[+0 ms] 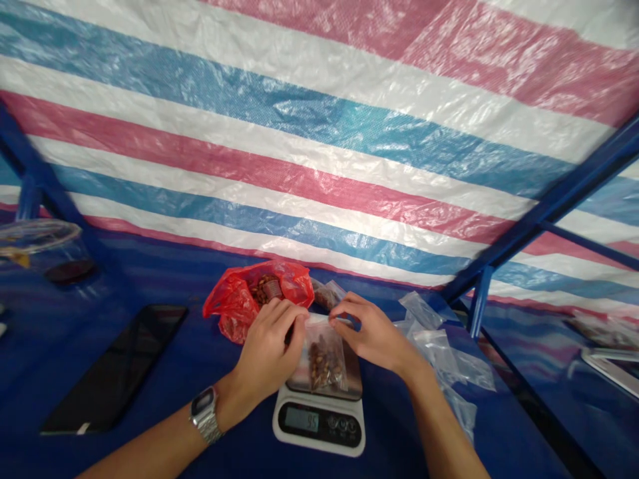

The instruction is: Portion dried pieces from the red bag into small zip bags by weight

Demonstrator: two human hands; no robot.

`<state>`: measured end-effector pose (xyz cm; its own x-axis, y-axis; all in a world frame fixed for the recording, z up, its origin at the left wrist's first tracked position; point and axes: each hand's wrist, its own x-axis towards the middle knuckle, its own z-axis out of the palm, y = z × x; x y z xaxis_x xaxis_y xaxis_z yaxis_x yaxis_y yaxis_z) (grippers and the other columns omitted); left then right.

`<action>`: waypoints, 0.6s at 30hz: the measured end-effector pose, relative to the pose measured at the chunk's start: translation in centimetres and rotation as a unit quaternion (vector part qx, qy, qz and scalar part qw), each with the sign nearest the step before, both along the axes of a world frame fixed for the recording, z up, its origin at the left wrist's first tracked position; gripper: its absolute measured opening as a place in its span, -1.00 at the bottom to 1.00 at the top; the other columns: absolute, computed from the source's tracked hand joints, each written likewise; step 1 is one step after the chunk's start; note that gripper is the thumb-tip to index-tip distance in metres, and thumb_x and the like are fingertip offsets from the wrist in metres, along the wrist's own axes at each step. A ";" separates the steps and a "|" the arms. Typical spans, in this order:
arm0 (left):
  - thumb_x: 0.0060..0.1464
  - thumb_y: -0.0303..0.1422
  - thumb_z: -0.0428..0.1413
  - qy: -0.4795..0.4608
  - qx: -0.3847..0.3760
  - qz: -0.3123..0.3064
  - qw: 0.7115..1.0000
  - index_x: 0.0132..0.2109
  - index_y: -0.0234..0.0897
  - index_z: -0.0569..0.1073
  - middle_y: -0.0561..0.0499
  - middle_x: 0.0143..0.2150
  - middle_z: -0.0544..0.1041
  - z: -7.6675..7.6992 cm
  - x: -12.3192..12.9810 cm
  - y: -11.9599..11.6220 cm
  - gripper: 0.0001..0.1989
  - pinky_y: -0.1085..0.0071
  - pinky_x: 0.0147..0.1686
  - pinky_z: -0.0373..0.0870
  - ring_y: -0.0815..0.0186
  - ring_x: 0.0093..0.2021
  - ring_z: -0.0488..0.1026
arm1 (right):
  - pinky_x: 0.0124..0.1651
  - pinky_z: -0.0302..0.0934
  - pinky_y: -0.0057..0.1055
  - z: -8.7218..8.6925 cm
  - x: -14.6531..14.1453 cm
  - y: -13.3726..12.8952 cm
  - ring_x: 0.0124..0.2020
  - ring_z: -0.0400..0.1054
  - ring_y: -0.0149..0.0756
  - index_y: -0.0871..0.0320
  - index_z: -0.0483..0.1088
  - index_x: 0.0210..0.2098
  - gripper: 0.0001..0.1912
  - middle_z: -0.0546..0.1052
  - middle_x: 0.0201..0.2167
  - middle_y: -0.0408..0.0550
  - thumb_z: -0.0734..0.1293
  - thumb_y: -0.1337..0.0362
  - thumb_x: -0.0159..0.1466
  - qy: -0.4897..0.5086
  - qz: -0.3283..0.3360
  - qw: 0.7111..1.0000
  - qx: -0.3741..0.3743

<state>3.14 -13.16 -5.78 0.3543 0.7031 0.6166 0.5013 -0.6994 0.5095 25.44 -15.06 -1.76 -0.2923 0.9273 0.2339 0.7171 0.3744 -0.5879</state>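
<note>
A small clear zip bag (324, 359) holding brown nuts or beans stands on the steel pan of a white digital kitchen scale (319, 426). My left hand (267, 349) and my right hand (372, 329) pinch the bag's top edge from either side. The scale's lit display seems to read about 95. Just behind my left hand lies an open red plastic bag (234, 307) with more brown pieces and a small scoop or cup (270, 289) inside. A metal watch (204, 414) sits on my left wrist.
A black smartphone (114, 369) lies on the blue table (164, 279) to the left, beyond it a round glass container (50, 243). Loose clear plastic bags (439, 346) lie to the right. A striped tarpaulin (299, 133) on blue metal framing (544, 213) stands behind.
</note>
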 end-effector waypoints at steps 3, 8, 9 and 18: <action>0.38 -0.43 -0.09 0.010 -0.020 0.007 1.000 -0.18 -0.19 0.46 -0.04 -0.23 0.56 -0.1 0.5 -0.9 -0.77 0.16 -0.06 0.36 0.16 -0.16 0.44 | -0.20 0.25 -0.37 0.0 -0.4 0.1 -0.27 0.41 -0.28 0.09 0.52 -0.29 -0.84 0.51 -0.27 -0.09 0.32 0.30 0.41 0.049 -0.007 0.999 0.004; 0.26 -0.30 0.12 -0.012 -0.062 0.016 0.998 0.06 -0.18 0.39 -0.10 -0.07 0.57 -0.5 0.9 -1.7 -0.75 0.10 -0.05 0.44 0.07 -0.07 0.48 | -0.21 0.25 -0.37 0.1 -1.9 0.0 -0.32 0.37 -0.28 0.08 0.46 -0.31 -0.82 0.47 -0.36 -0.12 0.31 0.23 0.43 0.124 -0.031 0.990 0.052; 0.22 -0.28 0.17 -0.024 -0.073 0.015 0.997 0.12 -0.19 0.36 -0.12 -0.02 0.56 -0.7 1.0 -1.8 -0.65 0.09 -0.02 0.45 0.05 -0.02 0.49 | -0.22 0.25 -0.37 0.1 -2.4 -0.1 -0.32 0.36 -0.28 0.08 0.46 -0.32 -0.82 0.47 -0.37 -0.12 0.32 0.22 0.43 0.133 -0.035 0.988 0.063; 0.21 -0.46 0.08 -0.149 -0.102 0.019 0.983 0.25 -0.23 0.28 -0.19 0.12 0.52 -2.1 1.2 -1.2 -0.53 0.10 0.15 0.43 0.08 0.14 0.48 | -0.11 0.34 -0.34 0.7 -6.0 -1.5 -0.20 0.48 -0.22 0.02 0.57 -0.13 -0.83 0.62 -0.22 -0.06 0.31 0.20 0.45 0.180 -0.018 0.978 0.103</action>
